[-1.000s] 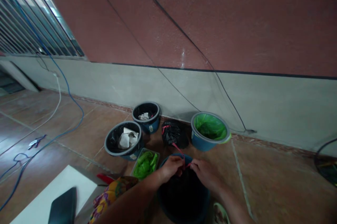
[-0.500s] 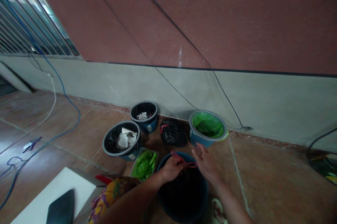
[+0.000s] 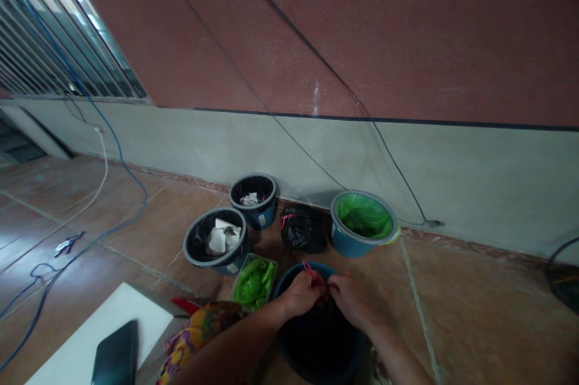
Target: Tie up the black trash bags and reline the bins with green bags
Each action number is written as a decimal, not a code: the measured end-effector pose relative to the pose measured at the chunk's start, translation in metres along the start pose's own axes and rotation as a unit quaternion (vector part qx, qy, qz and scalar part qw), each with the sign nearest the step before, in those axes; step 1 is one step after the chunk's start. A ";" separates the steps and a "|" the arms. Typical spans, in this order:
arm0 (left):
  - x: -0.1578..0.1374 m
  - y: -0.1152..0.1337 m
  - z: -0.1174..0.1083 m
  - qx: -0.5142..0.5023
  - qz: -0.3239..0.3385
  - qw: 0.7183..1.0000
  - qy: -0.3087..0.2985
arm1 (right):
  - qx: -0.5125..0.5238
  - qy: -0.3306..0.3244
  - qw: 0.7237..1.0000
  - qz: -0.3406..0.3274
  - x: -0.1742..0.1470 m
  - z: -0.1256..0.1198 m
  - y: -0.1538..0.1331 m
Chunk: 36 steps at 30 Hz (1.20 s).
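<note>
Right in front of me stands a dark blue bin point(image 3: 288, 346) with a black trash bag point(image 3: 319, 327) gathered inside it. My left hand point(image 3: 303, 295) is closed around the red drawstring point(image 3: 312, 273) at the bag's neck. Meeting it there, my right hand point(image 3: 350, 299) has its fingers pinched at the same drawstring, though its fingertips are partly hidden. A tied black trash bag point(image 3: 303, 234) with a red tie lies on the floor just beyond. The inside of the bin is too dark to make out.
Two black-lined bins, one nearer point(image 3: 233, 264) and one farther point(image 3: 265, 216), hold papers. A green-lined bin point(image 3: 355, 246) stands by the wall point(image 3: 474, 192). A tub of green bags point(image 3: 253, 282), a white box point(image 3: 122, 306) with a phone point(image 3: 116, 352), and a blue cable point(image 3: 120, 225) are leftward.
My right hand has come in from the right, its spread fingers closing at the drawstring beside my left hand. The view has shifted slightly.
</note>
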<state>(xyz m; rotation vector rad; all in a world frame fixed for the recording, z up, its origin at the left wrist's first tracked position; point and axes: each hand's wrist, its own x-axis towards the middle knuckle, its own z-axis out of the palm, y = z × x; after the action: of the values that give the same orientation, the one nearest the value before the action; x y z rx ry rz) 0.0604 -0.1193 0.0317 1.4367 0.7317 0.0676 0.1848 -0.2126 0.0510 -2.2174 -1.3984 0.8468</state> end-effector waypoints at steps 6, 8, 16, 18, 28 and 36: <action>-0.003 0.004 -0.002 -0.141 -0.086 0.985 0.057 | -0.012 0.014 1.000 0.019 -0.004 -0.012 -0.007; -0.002 0.005 -0.004 -0.170 -0.091 0.979 0.068 | 0.005 0.011 1.000 0.013 -0.005 -0.014 -0.011; 0.000 0.009 -0.007 0.011 0.006 0.998 0.060 | -0.014 -0.030 0.999 0.031 -0.002 -0.006 -0.003; -0.003 0.012 -0.007 0.118 0.057 0.990 0.056 | -0.026 -0.024 0.998 0.046 -0.002 -0.006 -0.001; -0.015 0.028 -0.007 0.264 0.210 0.938 0.081 | 0.177 0.005 0.984 -0.014 0.000 -0.003 -0.017; -0.013 0.019 -0.006 0.266 0.192 0.928 0.178 | 0.209 -0.049 0.975 0.055 0.000 -0.008 -0.017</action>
<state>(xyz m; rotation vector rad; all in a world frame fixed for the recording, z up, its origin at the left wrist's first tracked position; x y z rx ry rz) 0.0542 -0.1172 0.0542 2.1132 0.7858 0.4734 0.1787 -0.2049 0.0674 -1.9601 -1.0258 1.1801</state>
